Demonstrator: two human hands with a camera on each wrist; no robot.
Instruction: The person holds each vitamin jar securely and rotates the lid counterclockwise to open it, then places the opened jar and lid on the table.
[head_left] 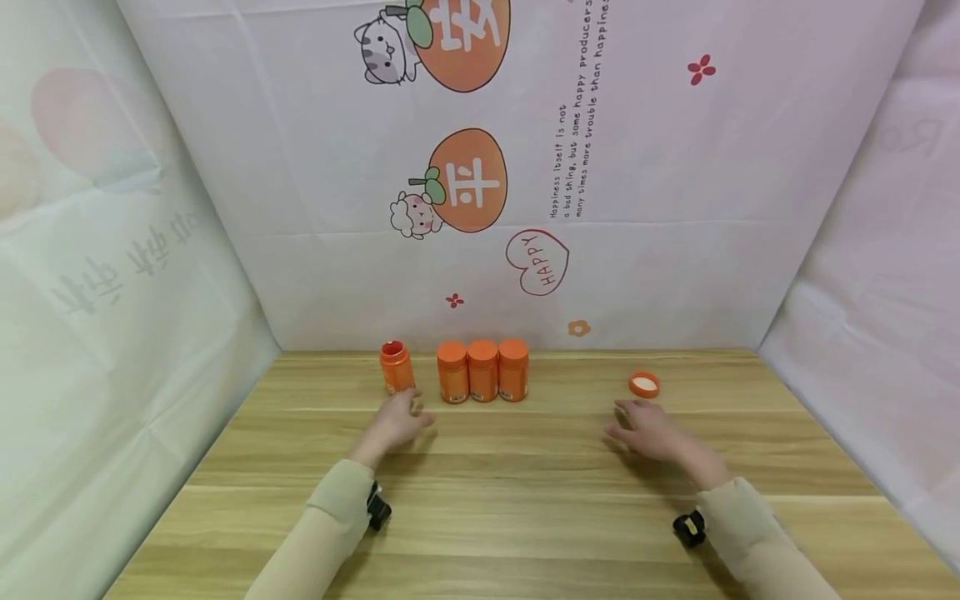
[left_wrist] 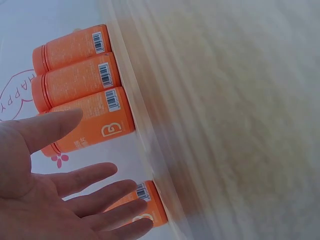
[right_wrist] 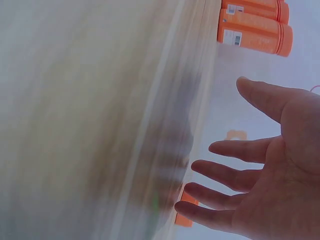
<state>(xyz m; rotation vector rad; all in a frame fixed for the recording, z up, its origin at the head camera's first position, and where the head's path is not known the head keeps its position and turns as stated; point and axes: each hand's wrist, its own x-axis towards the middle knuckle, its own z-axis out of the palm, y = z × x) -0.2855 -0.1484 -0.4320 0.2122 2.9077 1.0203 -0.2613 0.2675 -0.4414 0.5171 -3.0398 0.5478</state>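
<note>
An uncapped orange bottle [head_left: 397,369] stands at the back left, its red mouth showing. Just in front of it is my left hand [head_left: 396,421], fingers spread and holding nothing; in the left wrist view its fingers [left_wrist: 107,197] partly cover that bottle [left_wrist: 159,207]. To the right, an orange lid [head_left: 644,384] lies with its pale inside facing up. My right hand [head_left: 647,429] hovers close in front of the lid, fingers apart with nothing in them. In the right wrist view the fingers [right_wrist: 220,172] hide part of the lid [right_wrist: 184,215].
Three capped orange bottles [head_left: 483,371] stand side by side in a row, between the uncapped bottle and the lid. Behind the wooden table [head_left: 510,500] hangs a white printed cloth [head_left: 637,208]. More white cloth [head_left: 150,400] borders both sides.
</note>
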